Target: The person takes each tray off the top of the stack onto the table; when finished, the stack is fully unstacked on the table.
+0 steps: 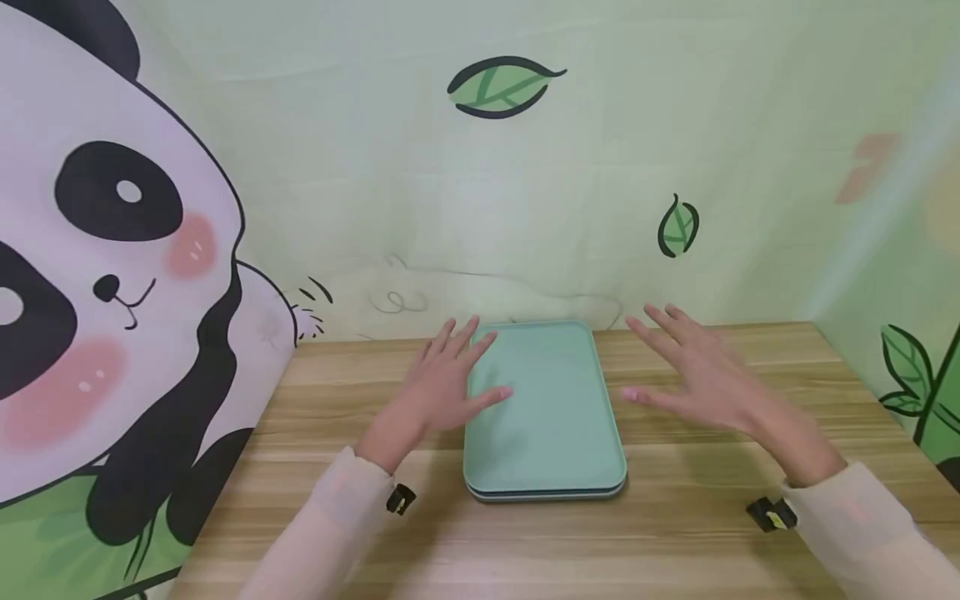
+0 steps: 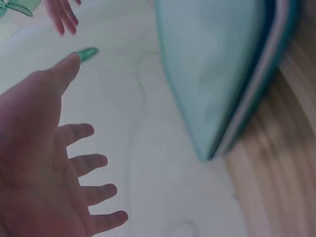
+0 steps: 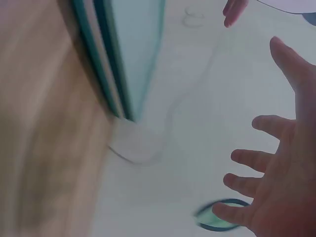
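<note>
A short stack of shallow rectangular trays lies on the wooden table, the top tray pale green with a raised rim. Darker and paler edges of the trays beneath show in the left wrist view. My left hand hovers over the stack's left edge, fingers spread and thumb reaching across the tray. To the right of the stack, my right hand is held in the air with its fingers apart, the thumb pointing toward the tray. Neither hand grips anything; both palms show bare in the wrist views.
The wood-grain table runs back to a pale green cloth backdrop printed with leaves. A large printed panda covers the left side. Small black devices sit at both cuffs.
</note>
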{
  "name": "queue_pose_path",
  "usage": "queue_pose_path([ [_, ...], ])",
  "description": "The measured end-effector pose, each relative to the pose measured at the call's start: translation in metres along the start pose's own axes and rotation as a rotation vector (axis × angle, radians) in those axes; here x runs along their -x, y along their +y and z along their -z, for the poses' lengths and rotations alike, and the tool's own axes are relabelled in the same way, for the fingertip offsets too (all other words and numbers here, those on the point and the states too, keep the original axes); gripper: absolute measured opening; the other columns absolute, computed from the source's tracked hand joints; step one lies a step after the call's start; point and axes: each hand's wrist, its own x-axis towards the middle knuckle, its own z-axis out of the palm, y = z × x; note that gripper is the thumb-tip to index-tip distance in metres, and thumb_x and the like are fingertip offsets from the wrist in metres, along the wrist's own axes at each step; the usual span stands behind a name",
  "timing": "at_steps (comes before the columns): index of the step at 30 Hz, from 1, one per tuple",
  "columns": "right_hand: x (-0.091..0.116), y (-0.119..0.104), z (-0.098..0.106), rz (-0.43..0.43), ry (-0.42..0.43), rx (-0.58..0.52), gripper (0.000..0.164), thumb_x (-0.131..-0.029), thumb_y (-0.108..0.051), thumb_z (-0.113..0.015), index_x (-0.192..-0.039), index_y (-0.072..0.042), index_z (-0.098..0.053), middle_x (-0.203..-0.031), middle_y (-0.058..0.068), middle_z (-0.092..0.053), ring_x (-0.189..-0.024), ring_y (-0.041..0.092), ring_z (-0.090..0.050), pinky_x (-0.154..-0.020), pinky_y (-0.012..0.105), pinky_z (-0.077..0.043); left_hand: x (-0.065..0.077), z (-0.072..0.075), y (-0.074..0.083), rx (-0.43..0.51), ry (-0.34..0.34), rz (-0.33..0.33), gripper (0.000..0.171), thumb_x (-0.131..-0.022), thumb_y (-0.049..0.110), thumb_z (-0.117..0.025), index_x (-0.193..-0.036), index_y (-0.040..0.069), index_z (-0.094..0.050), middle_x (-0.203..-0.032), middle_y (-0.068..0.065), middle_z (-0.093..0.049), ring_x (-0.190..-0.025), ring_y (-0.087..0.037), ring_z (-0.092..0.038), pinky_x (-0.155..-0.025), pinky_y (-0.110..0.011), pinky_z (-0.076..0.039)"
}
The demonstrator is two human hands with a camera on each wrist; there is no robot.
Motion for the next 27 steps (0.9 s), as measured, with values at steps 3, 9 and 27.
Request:
queue_pose_path([
  [3,-0.002,0.008,-0.019,-0.003,-0.024,-0.128,0.092,-0.098,-0.058,-0.069,-0.169,-0.015,-0.028,-0.172,0.02,-0.025,-0.156,0.049,-0.022,-0.116,0.077,-0.025,-0.004,-0.01,-0.015,0.05,0.015,0.065,0.082,-0.105,0.063,-0.053,-0.169,0.018,-0.029,-0.176,-0.013,-0.019,-0.16,-0.042,-0.015,-0.125,-0.065,-0.022],
  [9,-0.005,0.028,-0.072,-0.072,0.008,-0.446,0.079,-0.103,-0.039,-0.07,-0.164,-0.003,-0.034,-0.165,0.028,-0.036,-0.147,0.053,-0.038,-0.114,0.072,-0.037,-0.006,-0.046,-0.034,0.343,0.046,0.208,0.073,-0.108,0.044,-0.059,-0.165,0.005,-0.034,-0.163,-0.029,-0.038,-0.149,-0.047,-0.038,-0.121,-0.062,-0.034],
  [27,-0.012,0.007,-0.115,-0.417,-0.106,-1.055,0.059,-0.108,-0.006,-0.054,-0.162,0.003,-0.032,-0.147,0.035,-0.045,-0.118,0.037,-0.062,-0.085,0.045,-0.064,0.01,-0.086,-0.026,0.84,0.001,0.368,0.058,-0.1,0.006,-0.06,-0.155,-0.003,-0.044,-0.129,-0.028,-0.063,-0.111,-0.038,-0.066,-0.074,-0.043,-0.065],
])
